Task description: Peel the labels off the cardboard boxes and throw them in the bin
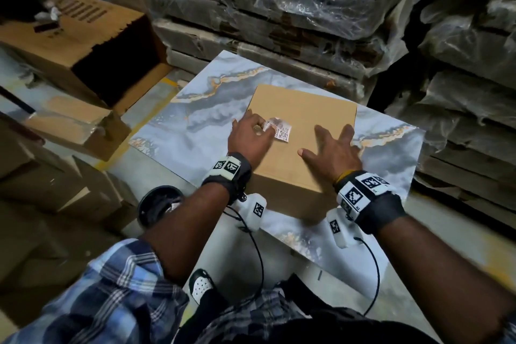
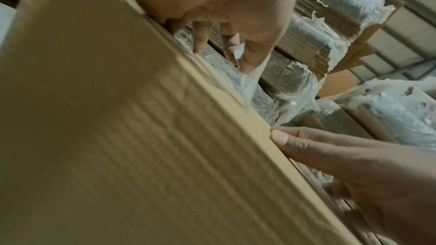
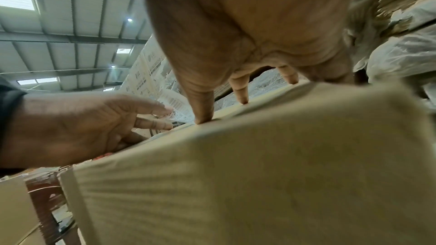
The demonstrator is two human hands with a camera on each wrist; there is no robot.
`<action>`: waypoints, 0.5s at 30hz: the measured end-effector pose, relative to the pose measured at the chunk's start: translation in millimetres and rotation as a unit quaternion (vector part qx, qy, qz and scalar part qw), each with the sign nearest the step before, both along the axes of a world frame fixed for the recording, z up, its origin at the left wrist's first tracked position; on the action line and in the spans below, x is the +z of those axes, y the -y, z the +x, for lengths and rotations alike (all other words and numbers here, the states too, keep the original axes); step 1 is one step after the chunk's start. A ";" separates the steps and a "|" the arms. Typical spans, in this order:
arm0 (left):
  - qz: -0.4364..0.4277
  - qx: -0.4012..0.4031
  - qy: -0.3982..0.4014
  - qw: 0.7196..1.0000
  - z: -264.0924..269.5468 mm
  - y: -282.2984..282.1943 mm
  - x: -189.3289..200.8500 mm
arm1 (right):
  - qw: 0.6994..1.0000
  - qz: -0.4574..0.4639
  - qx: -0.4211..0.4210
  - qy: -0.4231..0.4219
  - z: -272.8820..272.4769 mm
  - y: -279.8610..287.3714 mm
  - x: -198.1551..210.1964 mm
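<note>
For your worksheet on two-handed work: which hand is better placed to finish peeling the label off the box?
Left. The left hand already pinches the lifted label; the right hand lies spread on the cardboard box, steadying it.

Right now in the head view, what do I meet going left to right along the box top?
Left hand pinching the label → bare cardboard of the box → right hand spread flat on it.

My head camera looks steeply down on the cardboard box (image 1: 298, 134) at twelve o'clock. Each wrist camera sits low, close against the box's near side, facing up past my fingers; both share its top edge and my opposite hand.
</note>
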State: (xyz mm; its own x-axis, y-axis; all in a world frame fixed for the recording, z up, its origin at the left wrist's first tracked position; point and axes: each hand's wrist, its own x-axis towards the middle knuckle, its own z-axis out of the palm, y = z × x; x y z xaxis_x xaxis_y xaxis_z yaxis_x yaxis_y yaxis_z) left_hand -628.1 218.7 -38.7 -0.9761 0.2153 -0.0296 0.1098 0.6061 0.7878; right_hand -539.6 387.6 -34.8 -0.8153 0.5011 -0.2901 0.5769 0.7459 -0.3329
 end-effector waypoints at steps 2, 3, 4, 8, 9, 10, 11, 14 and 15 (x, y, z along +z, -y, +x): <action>0.015 0.016 0.011 1.000 -0.7 4.4 1.1 | 1.000 -0.001 -0.006 -0.026 2.8 7.2 -0.9; 0.019 0.023 0.018 0.999 -1.2 7.4 1.4 | 0.999 -0.005 -0.009 -0.034 3.7 11.2 -1.3; 0.020 0.030 0.027 0.999 -1.3 11.0 1.7 | 0.999 -0.009 -0.010 -0.037 4.1 15.7 -1.4; 0.022 0.050 0.038 0.998 2.7 27.6 1.9 | 0.999 -0.019 0.004 -0.043 2.6 34.8 -3.4; 0.030 0.055 0.042 0.997 4.2 32.5 1.3 | 0.999 -0.022 0.008 -0.045 2.3 39.9 -4.2; 0.041 0.064 0.046 0.996 5.6 38.1 0.8 | 0.998 -0.024 0.012 -0.048 2.0 45.5 -4.8; 0.054 0.075 0.049 0.995 6.7 45.1 -0.1 | 0.998 -0.026 0.018 -0.050 1.5 51.9 -5.3; 0.059 0.104 0.045 0.992 13.4 74.6 -1.3 | 0.997 -0.027 0.046 -0.054 -0.6 77.0 -5.2; 0.053 0.116 0.040 0.991 17.7 86.9 -0.8 | 0.996 -0.027 0.056 -0.056 -1.1 88.1 -4.8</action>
State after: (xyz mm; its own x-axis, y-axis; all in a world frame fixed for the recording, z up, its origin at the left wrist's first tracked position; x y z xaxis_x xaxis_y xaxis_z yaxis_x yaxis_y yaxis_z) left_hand -610.4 131.8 -39.5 -0.9951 -0.0078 -0.0983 -0.0879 0.5215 0.8487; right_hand -540.7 299.5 -39.6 -0.8944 0.3906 -0.2180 0.4474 0.7828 -0.4325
